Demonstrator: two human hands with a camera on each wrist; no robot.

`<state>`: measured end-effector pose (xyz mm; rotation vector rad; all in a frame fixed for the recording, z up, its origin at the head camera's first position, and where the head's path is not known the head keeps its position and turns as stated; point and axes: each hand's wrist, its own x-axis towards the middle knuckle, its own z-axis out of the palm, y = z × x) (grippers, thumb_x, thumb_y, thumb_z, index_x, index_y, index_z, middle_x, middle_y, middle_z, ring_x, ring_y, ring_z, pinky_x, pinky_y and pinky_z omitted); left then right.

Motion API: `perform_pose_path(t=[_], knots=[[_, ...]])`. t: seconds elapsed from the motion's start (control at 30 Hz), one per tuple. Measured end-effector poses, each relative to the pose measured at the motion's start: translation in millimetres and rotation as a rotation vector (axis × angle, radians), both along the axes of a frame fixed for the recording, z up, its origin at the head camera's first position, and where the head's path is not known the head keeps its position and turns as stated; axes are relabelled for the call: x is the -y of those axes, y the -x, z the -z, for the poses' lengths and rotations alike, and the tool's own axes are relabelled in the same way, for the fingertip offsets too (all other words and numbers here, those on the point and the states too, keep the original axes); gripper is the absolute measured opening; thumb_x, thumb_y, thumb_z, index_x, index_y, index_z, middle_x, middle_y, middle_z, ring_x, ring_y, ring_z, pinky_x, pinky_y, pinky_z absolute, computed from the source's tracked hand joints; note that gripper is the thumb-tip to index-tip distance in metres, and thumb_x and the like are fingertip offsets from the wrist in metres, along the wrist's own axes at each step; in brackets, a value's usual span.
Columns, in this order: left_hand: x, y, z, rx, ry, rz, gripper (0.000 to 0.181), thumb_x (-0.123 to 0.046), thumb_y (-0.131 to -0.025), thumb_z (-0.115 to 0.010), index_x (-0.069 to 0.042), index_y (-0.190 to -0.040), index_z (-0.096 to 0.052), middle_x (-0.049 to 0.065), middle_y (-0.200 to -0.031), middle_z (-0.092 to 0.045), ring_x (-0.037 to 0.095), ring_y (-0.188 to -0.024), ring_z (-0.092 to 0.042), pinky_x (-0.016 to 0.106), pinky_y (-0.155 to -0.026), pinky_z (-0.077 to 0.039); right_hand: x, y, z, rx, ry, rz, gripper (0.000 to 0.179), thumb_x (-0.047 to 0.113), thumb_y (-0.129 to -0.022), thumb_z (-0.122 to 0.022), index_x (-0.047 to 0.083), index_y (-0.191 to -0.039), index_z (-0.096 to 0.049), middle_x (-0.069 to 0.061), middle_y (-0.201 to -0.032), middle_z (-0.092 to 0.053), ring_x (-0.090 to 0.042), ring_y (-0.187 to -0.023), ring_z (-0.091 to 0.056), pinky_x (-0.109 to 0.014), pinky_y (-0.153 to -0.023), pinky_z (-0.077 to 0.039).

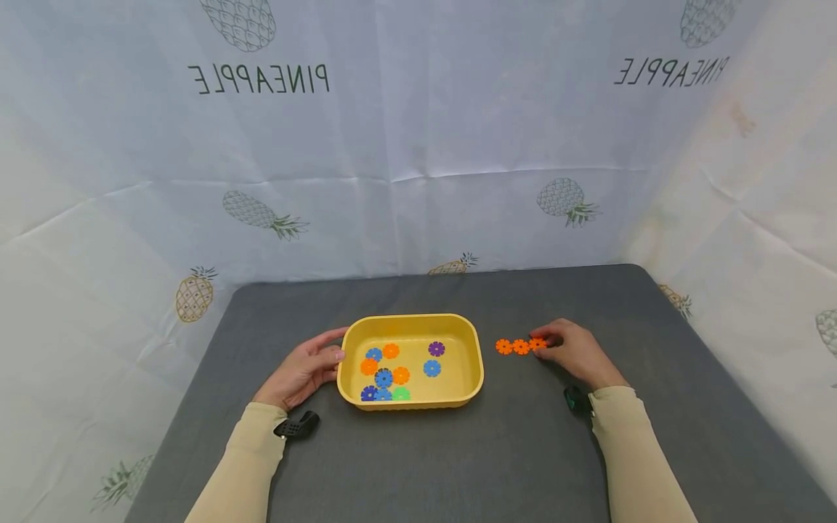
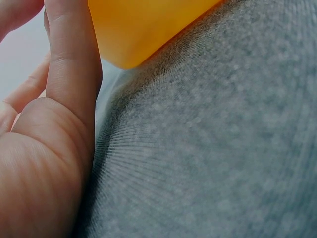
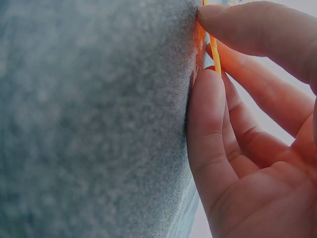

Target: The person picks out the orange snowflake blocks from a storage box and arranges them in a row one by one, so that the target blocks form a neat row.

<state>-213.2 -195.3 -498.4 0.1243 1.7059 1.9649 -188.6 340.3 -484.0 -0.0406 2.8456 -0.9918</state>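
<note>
My left hand [image 1: 307, 369] holds the left end of a yellow plastic basin [image 1: 458, 392], thumb at its rim and fingers along the outer wall. In the left wrist view the basin's corner [image 2: 129, 44] shows beyond the fingers. To the right of the basin, three orange snowflake-shaped discs [image 1: 520, 346] form a row on the table. My right hand [image 1: 575, 354] pinches the rightmost orange disc [image 1: 538, 344] between thumb and fingers. The right wrist view shows a thin disc edge [image 3: 215, 54] between the fingertips, close over the cloth.
Inside the basin lie several more discs: orange [image 1: 401, 375], blue [image 1: 432, 368], purple [image 1: 436, 349] and green [image 1: 401, 393]. The dark grey table [image 1: 431, 465] is bounded by a pineapple-print curtain [image 1: 418, 218] behind and at the sides.
</note>
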Motion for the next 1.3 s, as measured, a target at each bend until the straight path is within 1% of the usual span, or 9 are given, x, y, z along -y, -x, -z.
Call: perform_pose_path(t=[0.17, 0.47, 0.67, 0.8, 0.97, 1.03, 1.17, 1.3], knots=[[-0.5, 0.2, 1.4, 0.014, 0.009, -0.003, 0.073, -0.015, -0.107, -0.069, -0.011, -0.170, -0.031, 0.009, -0.133, -0.075, 0.019, -0.105, -0.078, 0.035, -0.095, -0.066, -1, -2.3, -0.6, 0.006, 0.016, 0.003, 0.038, 0.022, -0.099, -0.080, 0.010, -0.135, -0.075, -0.013, -0.128, -0.068, -0.029, -0.111, -0.065, -0.054, -0.098, -0.059], [-0.6, 0.3, 0.5, -0.004, 0.019, -0.008, 0.072, -0.015, -0.108, -0.068, -0.011, -0.169, -0.032, 0.009, -0.132, -0.075, 0.019, -0.104, -0.078, 0.035, -0.095, -0.066, 0, -1.8, -2.4, -0.001, 0.021, -0.003, 0.040, 0.022, -0.099, -0.080, 0.011, -0.137, -0.074, -0.014, -0.131, -0.068, -0.030, -0.112, -0.065, -0.054, -0.099, -0.058], [-0.2, 0.9, 2.5, 0.002, 0.024, -0.011, 0.072, -0.017, -0.107, -0.070, -0.012, -0.169, -0.033, 0.009, -0.132, -0.075, 0.020, -0.105, -0.078, 0.035, -0.096, -0.065, 0, -2.4, -2.8, 0.001, 0.012, -0.005, 0.039, 0.021, -0.099, -0.080, 0.010, -0.137, -0.074, -0.014, -0.131, -0.068, -0.030, -0.112, -0.065, -0.054, -0.098, -0.059], [0.8, 1.0, 4.3, 0.007, 0.015, -0.012, 0.072, -0.017, -0.107, -0.070, -0.012, -0.169, -0.033, 0.008, -0.130, -0.076, 0.019, -0.104, -0.078, 0.035, -0.095, -0.065, 0, -3.0, -1.9, 0.013, 0.026, 0.005, 0.039, 0.022, -0.099, -0.081, 0.010, -0.136, -0.075, -0.015, -0.131, -0.068, -0.030, -0.111, -0.064, -0.052, -0.098, -0.058], [2.6, 0.0, 5.0, 0.003, 0.004, -0.011, 0.071, -0.016, -0.108, -0.068, -0.011, -0.169, -0.033, 0.007, -0.123, -0.077, 0.019, -0.102, -0.078, 0.035, -0.095, -0.066, 1, -2.5, -2.2, 0.020, 0.028, 0.016, 0.039, 0.027, -0.100, -0.079, 0.011, -0.136, -0.075, -0.013, -0.129, -0.069, -0.028, -0.110, -0.064, -0.049, -0.096, -0.058], [2.5, -0.2, 4.8, -0.004, 0.008, -0.010, 0.071, -0.016, -0.108, -0.068, -0.011, -0.169, -0.033, 0.007, -0.121, -0.077, 0.019, -0.101, -0.078, 0.035, -0.095, -0.066, 0, -3.0, -2.0, 0.006, 0.024, 0.020, 0.039, 0.030, -0.102, -0.077, 0.010, -0.135, -0.075, -0.015, -0.129, -0.069, -0.029, -0.110, -0.065, -0.050, -0.094, -0.058], [2.2, -0.1, 3.9, -0.010, 0.006, -0.004, 0.071, -0.017, -0.108, -0.068, -0.011, -0.169, -0.033, 0.007, -0.119, -0.077, 0.020, -0.101, -0.078, 0.035, -0.095, -0.066, 1, -4.0, -3.1, -0.036, 0.018, 0.036, 0.041, 0.034, -0.104, -0.074, 0.009, -0.136, -0.073, -0.017, -0.130, -0.070, -0.033, -0.113, -0.067, -0.056, -0.096, -0.059], [3.3, 0.9, 2.6, -0.014, -0.005, 0.008, 0.069, -0.015, -0.108, -0.067, -0.011, -0.169, -0.033, 0.009, -0.122, -0.077, 0.019, -0.101, -0.078, 0.035, -0.096, -0.065, 9, -0.7, -11.8, -0.064, 0.033, 0.030, 0.045, 0.033, -0.104, -0.075, 0.009, -0.141, -0.069, -0.015, -0.131, -0.073, -0.032, -0.115, -0.068, -0.055, -0.097, -0.060]])
